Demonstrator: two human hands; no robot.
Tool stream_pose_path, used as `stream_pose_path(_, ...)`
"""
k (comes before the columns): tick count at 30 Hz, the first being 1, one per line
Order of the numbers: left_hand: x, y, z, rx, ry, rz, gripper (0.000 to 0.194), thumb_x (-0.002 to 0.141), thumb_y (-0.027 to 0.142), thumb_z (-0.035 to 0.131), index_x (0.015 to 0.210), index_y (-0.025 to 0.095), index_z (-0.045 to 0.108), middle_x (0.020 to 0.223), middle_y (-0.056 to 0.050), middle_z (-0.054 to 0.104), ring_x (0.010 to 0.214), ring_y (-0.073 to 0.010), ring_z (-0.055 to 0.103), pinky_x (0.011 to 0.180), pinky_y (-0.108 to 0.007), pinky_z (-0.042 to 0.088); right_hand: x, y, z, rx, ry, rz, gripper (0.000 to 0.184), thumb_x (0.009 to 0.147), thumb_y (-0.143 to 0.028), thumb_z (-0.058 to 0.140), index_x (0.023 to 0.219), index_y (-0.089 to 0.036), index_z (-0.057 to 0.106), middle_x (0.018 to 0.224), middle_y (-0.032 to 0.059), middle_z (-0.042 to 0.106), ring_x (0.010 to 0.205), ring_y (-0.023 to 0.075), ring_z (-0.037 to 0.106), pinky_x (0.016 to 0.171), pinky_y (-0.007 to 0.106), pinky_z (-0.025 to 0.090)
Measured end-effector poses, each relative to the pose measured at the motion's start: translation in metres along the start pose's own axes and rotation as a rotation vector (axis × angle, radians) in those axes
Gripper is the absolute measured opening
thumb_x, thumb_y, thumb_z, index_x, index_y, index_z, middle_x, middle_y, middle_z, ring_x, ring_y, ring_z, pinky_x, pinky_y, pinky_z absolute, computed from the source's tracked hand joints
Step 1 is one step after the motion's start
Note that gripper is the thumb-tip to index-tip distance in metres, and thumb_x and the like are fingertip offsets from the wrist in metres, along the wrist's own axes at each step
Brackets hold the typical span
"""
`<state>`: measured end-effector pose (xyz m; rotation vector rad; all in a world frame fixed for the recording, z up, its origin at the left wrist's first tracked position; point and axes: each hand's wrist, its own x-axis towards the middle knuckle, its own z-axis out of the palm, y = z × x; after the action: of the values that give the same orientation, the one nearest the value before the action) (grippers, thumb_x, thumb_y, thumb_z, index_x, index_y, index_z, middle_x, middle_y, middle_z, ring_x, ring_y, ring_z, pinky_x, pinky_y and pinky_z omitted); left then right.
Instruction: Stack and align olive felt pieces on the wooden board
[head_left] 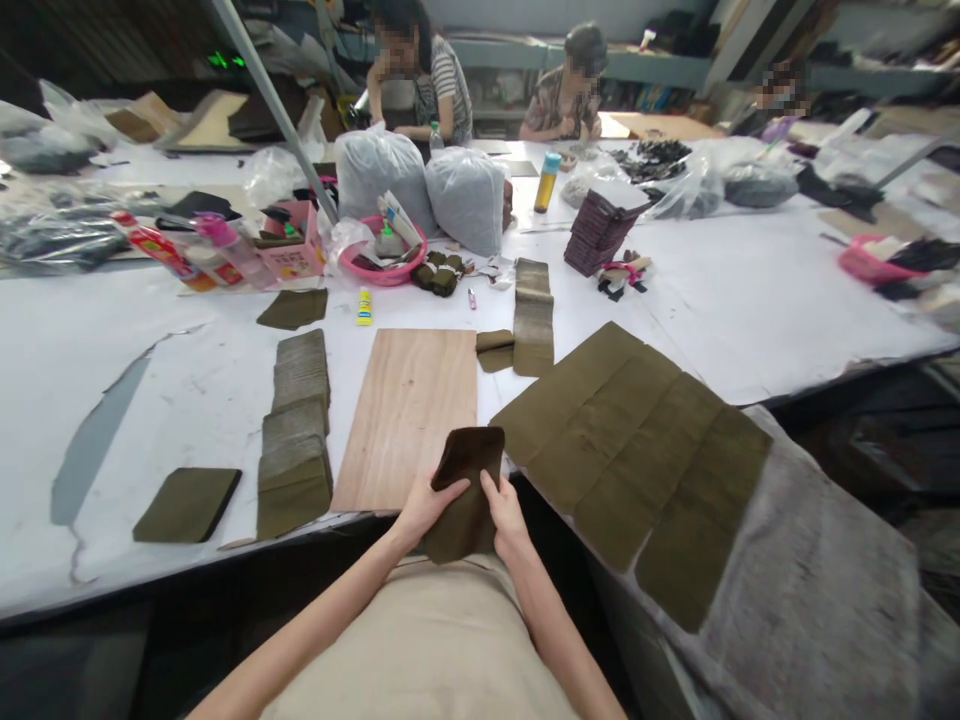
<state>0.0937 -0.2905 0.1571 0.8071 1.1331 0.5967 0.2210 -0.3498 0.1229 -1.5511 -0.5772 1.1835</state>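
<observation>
Both my hands grip one olive-brown fabric piece (463,515) with rounded corners, held in front of my body at the table's edge. My left hand (433,508) pinches its left side, thumb on top. On the opposite side my right hand (506,512) does the same, its fingers partly hidden behind the cloth. Just beyond lies a plain wooden board (416,410). Similar olive pieces are laid in a row (630,460) to the right, on a grey cloth (817,570). Overlapping pieces form a strip (294,440) left of the board, near a neat stack (187,505).
A yellow tube (364,308), a pink basket (384,275) and a pink box (289,245) stand farther back on the white table (705,280). Stuffed plastic bags (382,175) and a dark purple stack (600,232) are behind. Several people sit across the table.
</observation>
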Motion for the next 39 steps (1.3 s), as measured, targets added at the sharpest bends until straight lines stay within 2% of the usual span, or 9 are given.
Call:
stream_pose_path(6,0.025,0.010,-0.038,-0.304,-0.186,-0.326,0.051,0.065,0.041,0.078,0.103,0.009,0.065,0.097,-0.017,0.072,0.087,-0.0289,0.069,0.080,-0.039,0.056,0.014,-0.015,0.031,-0.216,0.123,-0.168,0.033,0.080,-0.050,0.059,0.098,-0.022,0.063,0.100,0.0091,0.068,0.099,0.0266,0.062,0.092,0.041,0.046)
stream_pose_path(12,0.048,0.021,-0.067,-0.141,-0.049,-0.058,0.047,0.061,0.027,0.083,0.102,0.012,0.065,0.094,-0.011,0.073,0.078,-0.0225,0.070,0.073,-0.032,0.057,0.034,-0.018,0.070,0.175,-0.096,0.180,0.037,0.080,-0.045,0.056,0.108,-0.020,0.058,0.098,0.0075,0.070,0.089,0.0235,0.066,0.077,0.037,0.053)
stream_pose_path(16,0.067,0.023,-0.091,-0.268,-0.124,-0.259,0.046,0.067,0.033,0.078,0.103,0.010,0.064,0.091,-0.014,0.073,0.075,-0.0229,0.070,0.075,-0.036,0.057,0.049,-0.017,0.091,-0.140,0.052,-0.058,0.029,0.075,-0.033,0.061,0.101,-0.022,0.062,0.101,0.0062,0.068,0.100,0.0231,0.061,0.091,0.036,0.047)
stream_pose_path(18,0.077,0.023,-0.101,-0.250,-0.116,-0.273,0.044,0.066,0.033,0.079,0.101,0.010,0.065,0.093,-0.014,0.073,0.078,-0.0234,0.070,0.077,-0.035,0.057,0.059,-0.015,0.098,-0.204,0.081,-0.109,0.029,0.075,-0.033,0.061,0.101,-0.022,0.062,0.101,0.0058,0.068,0.101,0.0226,0.060,0.094,0.036,0.045)
stream_pose_path(23,0.096,0.025,-0.114,0.012,0.054,0.044,0.049,0.059,0.031,0.083,0.101,0.012,0.066,0.102,-0.012,0.072,0.094,-0.0253,0.067,0.085,-0.033,0.054,0.079,-0.010,0.113,0.073,-0.067,0.238,0.036,0.076,-0.041,0.058,0.103,-0.017,0.060,0.090,0.0075,0.070,0.085,0.0233,0.066,0.077,0.036,0.053)
stream_pose_path(25,0.100,0.028,-0.119,-0.045,0.017,-0.001,0.053,0.061,0.034,0.082,0.106,0.013,0.065,0.105,-0.012,0.071,0.093,-0.0252,0.068,0.085,-0.034,0.054,0.079,-0.010,0.120,-0.051,-0.003,0.146,0.035,0.076,-0.038,0.059,0.104,-0.017,0.059,0.094,0.0082,0.070,0.089,0.0235,0.065,0.079,0.035,0.052)
stream_pose_path(29,0.109,0.034,-0.132,-0.301,-0.169,-0.309,0.049,0.070,0.043,0.074,0.105,0.009,0.065,0.099,-0.016,0.072,0.082,-0.0250,0.070,0.080,-0.037,0.056,0.076,-0.014,0.133,-0.408,0.127,-0.146,0.030,0.080,-0.034,0.057,0.105,-0.020,0.061,0.101,0.0091,0.068,0.098,0.0251,0.062,0.089,0.039,0.048)
stream_pose_path(34,0.121,0.040,-0.138,-0.190,-0.157,-0.137,0.050,0.066,0.033,0.079,0.108,0.010,0.065,0.101,-0.014,0.072,0.086,-0.0248,0.069,0.079,-0.034,0.056,0.090,-0.007,0.136,-0.205,0.078,0.016,0.033,0.084,-0.038,0.053,0.111,-0.018,0.057,0.109,0.0091,0.067,0.100,0.0226,0.063,0.087,0.036,0.051)
stream_pose_path(39,0.129,0.045,-0.144,-0.228,-0.142,-0.156,0.053,0.067,0.034,0.079,0.113,0.012,0.062,0.106,-0.014,0.070,0.092,-0.0254,0.068,0.084,-0.036,0.054,0.107,-0.002,0.142,-0.193,0.050,-0.055,0.036,0.083,-0.035,0.056,0.115,-0.019,0.056,0.115,0.0085,0.065,0.105,0.0220,0.061,0.091,0.036,0.049)
